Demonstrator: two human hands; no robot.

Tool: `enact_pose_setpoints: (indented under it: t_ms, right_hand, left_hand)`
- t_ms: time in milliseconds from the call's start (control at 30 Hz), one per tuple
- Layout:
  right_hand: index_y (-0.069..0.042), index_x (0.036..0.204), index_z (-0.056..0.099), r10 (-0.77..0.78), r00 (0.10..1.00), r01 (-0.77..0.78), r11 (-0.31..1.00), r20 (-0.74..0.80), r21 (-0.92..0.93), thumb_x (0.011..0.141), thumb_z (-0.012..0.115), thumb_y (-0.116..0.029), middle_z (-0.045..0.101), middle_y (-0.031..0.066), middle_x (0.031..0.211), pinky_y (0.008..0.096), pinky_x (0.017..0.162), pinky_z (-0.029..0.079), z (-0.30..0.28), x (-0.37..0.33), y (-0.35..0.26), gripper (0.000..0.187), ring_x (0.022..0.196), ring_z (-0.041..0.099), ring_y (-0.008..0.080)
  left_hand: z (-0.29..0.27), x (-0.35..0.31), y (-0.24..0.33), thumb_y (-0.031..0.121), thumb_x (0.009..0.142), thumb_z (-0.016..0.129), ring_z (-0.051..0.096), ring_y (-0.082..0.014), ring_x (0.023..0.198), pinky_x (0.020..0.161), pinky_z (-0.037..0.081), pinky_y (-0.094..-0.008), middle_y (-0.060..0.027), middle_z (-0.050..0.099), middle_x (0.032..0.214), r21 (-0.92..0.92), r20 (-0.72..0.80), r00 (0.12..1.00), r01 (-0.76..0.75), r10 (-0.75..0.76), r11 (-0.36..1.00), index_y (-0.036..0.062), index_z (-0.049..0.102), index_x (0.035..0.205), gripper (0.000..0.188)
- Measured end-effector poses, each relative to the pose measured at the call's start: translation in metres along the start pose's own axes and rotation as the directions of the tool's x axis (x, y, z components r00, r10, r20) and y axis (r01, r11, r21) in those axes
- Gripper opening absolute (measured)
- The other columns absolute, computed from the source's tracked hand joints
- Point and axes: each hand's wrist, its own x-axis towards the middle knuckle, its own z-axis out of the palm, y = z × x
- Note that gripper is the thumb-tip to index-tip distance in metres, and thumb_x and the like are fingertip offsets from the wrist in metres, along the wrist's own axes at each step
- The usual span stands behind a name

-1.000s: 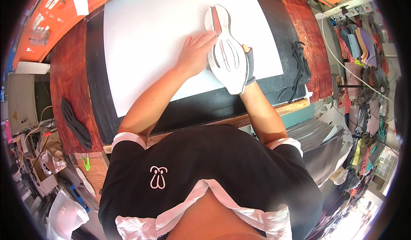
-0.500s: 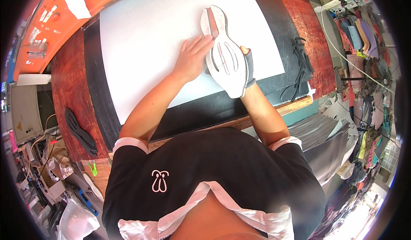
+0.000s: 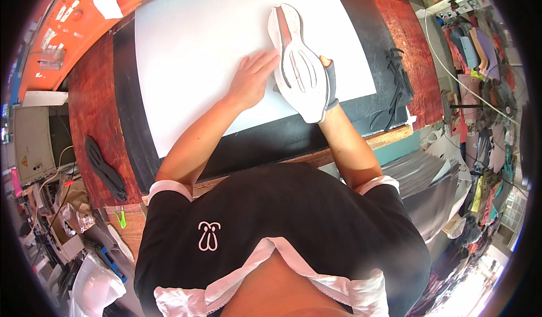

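A white, shoe-upper-shaped cutting die with a dark edge and several long slots is over the white sheet. My right hand, in a grey glove with bare fingertips, grips the die along its right side. The thumb tip shows there, while the other fingers are hidden beneath or behind the die. My left hand lies flat and open at the die's left side, fingers stretched out. Its fingertips reach the die's narrow waist; whether they press on it I cannot tell.
Under the sheet is a black layer on a reddish-brown board. Black cut strips lie at the right and dark slotted pieces at the left. An orange machine body stands at the far left. Coloured material hangs at the right.
The die has shifted slightly away from me and to the right, held by my right hand. My left fingertips, which overlapped its edge before, now sit just at that edge.
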Motion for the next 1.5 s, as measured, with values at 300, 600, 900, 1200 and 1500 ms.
enact_pose_setpoints:
  t_ms: [300,600,900,1200,1500]
  right_hand:
    - [-0.002,0.113,0.054,-0.076,0.987,0.062,0.993,-0.139,-0.102,0.089,0.039,-0.030,0.062,0.0122,0.105,0.0318,0.078,0.052,0.017,0.003,0.003,0.040,0.092,0.062,0.0224]
    - [0.000,0.116,0.051,-0.102,0.982,0.076,0.984,-0.161,-0.160,0.087,0.038,-0.032,0.060,0.0127,0.109,0.0338,0.083,0.050,0.018,0.005,0.003,0.046,0.097,0.060,0.0235]
    - [0.000,0.125,0.047,-0.050,0.994,0.040,0.994,-0.097,-0.107,0.083,0.043,-0.039,0.058,0.0157,0.114,0.0381,0.088,0.049,0.011,0.001,0.002,0.057,0.101,0.059,0.0279]
    - [-0.002,0.128,0.046,0.028,1.000,-0.027,0.998,0.008,-0.060,0.081,0.050,-0.047,0.057,0.0174,0.119,0.0386,0.091,0.048,0.004,0.003,-0.002,0.065,0.106,0.058,0.0299]
    - [-0.001,0.124,0.048,0.037,0.998,-0.039,0.997,0.045,0.062,0.080,0.049,-0.043,0.058,0.0172,0.116,0.0395,0.091,0.046,-0.002,0.007,-0.002,0.061,0.104,0.056,0.0317]
  left_hand:
    - [0.001,0.002,0.006,-0.009,0.075,0.047,0.039,-0.0252,0.128,0.104,0.029,-0.0494,-0.0021,0.042,0.138,0.193,0.022,1.000,0.015,-0.020,0.981,0.0109,0.048,0.127,0.057]
    - [0.004,-0.028,0.041,-0.008,0.075,0.043,0.037,-0.0302,0.128,0.104,0.025,-0.0513,-0.0099,0.039,0.139,0.104,-0.018,0.999,0.033,-0.032,0.994,0.0062,0.045,0.130,0.057]
    - [0.011,-0.057,0.067,-0.008,0.071,0.045,0.040,-0.0326,0.125,0.102,0.027,-0.0532,-0.0122,0.042,0.136,0.041,-0.061,0.998,0.033,-0.031,0.999,0.0046,0.047,0.128,0.058]
    - [0.011,-0.052,0.069,-0.008,0.071,0.045,0.043,-0.0325,0.121,0.102,0.025,-0.0540,-0.0109,0.045,0.133,0.020,-0.061,0.996,0.059,-0.058,0.998,0.0053,0.049,0.125,0.056]
    - [0.002,-0.057,0.095,-0.007,0.070,0.048,0.045,-0.0317,0.119,0.100,0.028,-0.0548,-0.0120,0.049,0.125,-0.088,-0.136,0.984,-0.131,0.118,0.988,0.0044,0.054,0.119,0.050]
